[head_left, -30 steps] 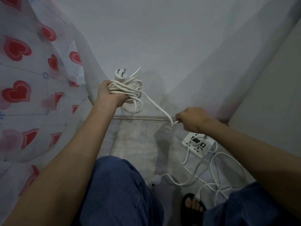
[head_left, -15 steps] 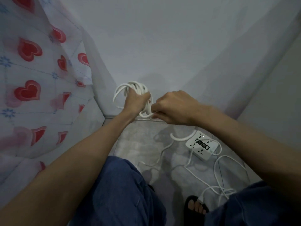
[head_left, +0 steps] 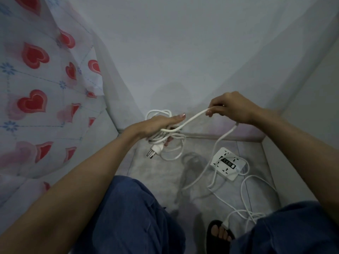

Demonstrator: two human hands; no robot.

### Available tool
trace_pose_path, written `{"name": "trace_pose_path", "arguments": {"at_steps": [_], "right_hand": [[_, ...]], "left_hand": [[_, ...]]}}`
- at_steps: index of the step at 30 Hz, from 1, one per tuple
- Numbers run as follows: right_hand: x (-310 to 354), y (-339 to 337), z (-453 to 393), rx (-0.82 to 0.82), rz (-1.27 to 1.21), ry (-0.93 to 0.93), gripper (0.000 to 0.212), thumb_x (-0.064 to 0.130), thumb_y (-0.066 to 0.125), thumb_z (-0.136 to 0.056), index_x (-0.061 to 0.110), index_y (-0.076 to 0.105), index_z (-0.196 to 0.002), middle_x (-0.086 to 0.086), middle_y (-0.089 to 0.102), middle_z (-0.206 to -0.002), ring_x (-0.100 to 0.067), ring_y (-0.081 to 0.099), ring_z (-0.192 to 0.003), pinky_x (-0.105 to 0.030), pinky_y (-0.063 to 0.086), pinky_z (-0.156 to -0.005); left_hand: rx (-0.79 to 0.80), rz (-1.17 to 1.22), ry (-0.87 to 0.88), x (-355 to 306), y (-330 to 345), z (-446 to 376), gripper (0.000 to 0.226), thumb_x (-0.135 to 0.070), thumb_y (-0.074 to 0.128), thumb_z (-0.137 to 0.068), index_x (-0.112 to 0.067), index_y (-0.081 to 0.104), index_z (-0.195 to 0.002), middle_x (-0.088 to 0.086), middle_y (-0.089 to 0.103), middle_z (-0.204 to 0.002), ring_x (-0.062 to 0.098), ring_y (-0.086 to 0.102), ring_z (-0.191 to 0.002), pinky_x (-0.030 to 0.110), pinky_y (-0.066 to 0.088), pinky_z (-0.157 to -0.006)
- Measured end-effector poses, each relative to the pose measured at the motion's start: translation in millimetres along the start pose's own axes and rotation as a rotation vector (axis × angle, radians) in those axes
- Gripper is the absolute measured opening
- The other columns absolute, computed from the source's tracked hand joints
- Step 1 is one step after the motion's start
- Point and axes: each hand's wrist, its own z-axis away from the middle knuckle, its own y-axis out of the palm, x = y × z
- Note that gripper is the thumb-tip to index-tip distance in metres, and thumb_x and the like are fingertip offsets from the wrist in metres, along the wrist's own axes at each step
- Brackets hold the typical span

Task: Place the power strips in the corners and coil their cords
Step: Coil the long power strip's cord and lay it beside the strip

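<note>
A heart-print curtain [head_left: 36, 99] hangs left. The left hand [head_left: 156, 125] grips the coiled cord [head_left: 170, 143], plug [head_left: 156, 149] dangling. The right hand [head_left: 229, 107] pinches the loose cord. The power strip [head_left: 229, 163] lies on the floor [head_left: 156, 171] near the right corner.

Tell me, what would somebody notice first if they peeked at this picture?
Probably the two hands in the middle: the left hand holds a bundle of coiled white cord with its plug dangling below, while the right hand pinches the cord's loose stretch. Next, the white power strip on the floor at right, and the red-heart curtain on the left.
</note>
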Motion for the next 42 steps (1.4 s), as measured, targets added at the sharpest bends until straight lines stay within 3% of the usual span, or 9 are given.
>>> {"name": "trace_pose_path", "arguments": {"at_steps": [5,11,14,18,25,29,32,36,42], "right_hand": [[-32,18,3,-0.004,-0.295,0.191,0.022,0.032,0.064,-0.090,0.014,0.075,-0.082,-0.001,0.048,-0.059,-0.013,0.047,-0.053,-0.028,0.052,-0.051],[-14,45,2,-0.025,-0.761,0.336,0.032,0.023,0.052,-0.098,0.013,0.061,-0.069,-0.003,0.046,-0.061,-0.012,0.044,-0.053,-0.023,0.051,-0.052],[1,73,2,0.134,-0.925,0.396,0.029,0.026,0.049,-0.099,0.013,0.057,-0.075,-0.003,0.059,-0.067,-0.013,0.057,-0.060,-0.021,0.052,-0.058],[9,95,5,0.381,-0.915,0.390,0.033,0.035,0.045,-0.100,0.012,0.065,-0.088,-0.001,0.072,-0.097,-0.010,0.058,-0.091,-0.028,0.044,-0.092],[28,98,10,0.496,-0.581,0.160,0.009,0.007,0.055,-0.095,0.007,0.062,-0.089,-0.015,0.067,-0.083,-0.021,0.064,-0.075,-0.029,0.052,-0.075],[63,93,6,0.446,-0.383,0.040,0.018,0.022,0.048,-0.099,0.010,0.062,-0.095,0.003,0.065,-0.063,-0.021,0.070,-0.068,-0.020,0.051,-0.064],[87,82,0,0.333,-0.293,-0.059,0.021,0.025,0.051,-0.096,0.009,0.063,-0.101,-0.003,0.065,-0.070,-0.019,0.070,-0.058,-0.027,0.056,-0.058],[99,59,-4,0.167,-0.209,-0.056,0.015,0.022,0.060,-0.086,0.011,0.070,-0.083,-0.007,0.068,-0.064,-0.011,0.064,-0.040,-0.025,0.055,-0.053],[69,27,3,0.127,-0.206,0.107,0.005,0.012,0.069,-0.074,0.015,0.073,-0.074,0.001,0.063,-0.054,-0.002,0.055,-0.036,-0.023,0.051,-0.043]], "left_hand": [[0.220,0.200,0.007,-27,0,15,0.023,-0.023,0.057,-0.087,-0.002,0.063,-0.080,0.015,0.058,-0.063,0.022,0.056,-0.053,0.029,0.047,-0.057],[0.252,0.979,0.288,-35,-15,6,0.036,-0.021,0.072,-0.061,0.003,0.064,-0.086,0.011,0.052,-0.057,0.019,0.050,-0.048,0.024,0.046,-0.048],[0.112,1.257,0.442,-39,-19,-1,0.032,-0.021,0.063,-0.073,0.006,0.062,-0.088,0.013,0.055,-0.063,0.020,0.055,-0.052,0.024,0.050,-0.056],[-0.197,1.383,0.469,-34,-31,-16,0.028,-0.030,0.053,-0.085,-0.003,0.058,-0.085,0.012,0.057,-0.081,0.025,0.056,-0.078,0.034,0.042,-0.099],[-0.693,1.441,0.297,-10,-48,-38,0.034,-0.029,0.053,-0.092,-0.010,0.050,-0.065,0.003,0.052,-0.058,0.017,0.051,-0.061,0.039,0.051,-0.069],[-0.963,1.110,0.151,-2,-35,-43,0.032,-0.025,0.053,-0.096,-0.011,0.048,-0.068,0.006,0.053,-0.058,0.012,0.052,-0.039,0.024,0.048,-0.046],[-1.039,0.470,0.052,11,-20,-45,0.019,-0.027,0.060,-0.094,-0.010,0.053,-0.091,0.008,0.057,-0.082,0.018,0.060,-0.071,0.031,0.051,-0.071],[-0.726,-0.201,0.143,15,-12,-33,0.029,-0.036,0.060,-0.093,-0.011,0.046,-0.100,0.010,0.056,-0.093,0.018,0.054,-0.085,0.029,0.040,-0.078],[-0.431,-0.507,-0.114,20,-11,-17,0.079,-0.072,0.013,-0.092,-0.016,0.068,-0.103,0.015,0.065,-0.118,0.026,0.060,-0.105,0.034,0.041,-0.095]]}}
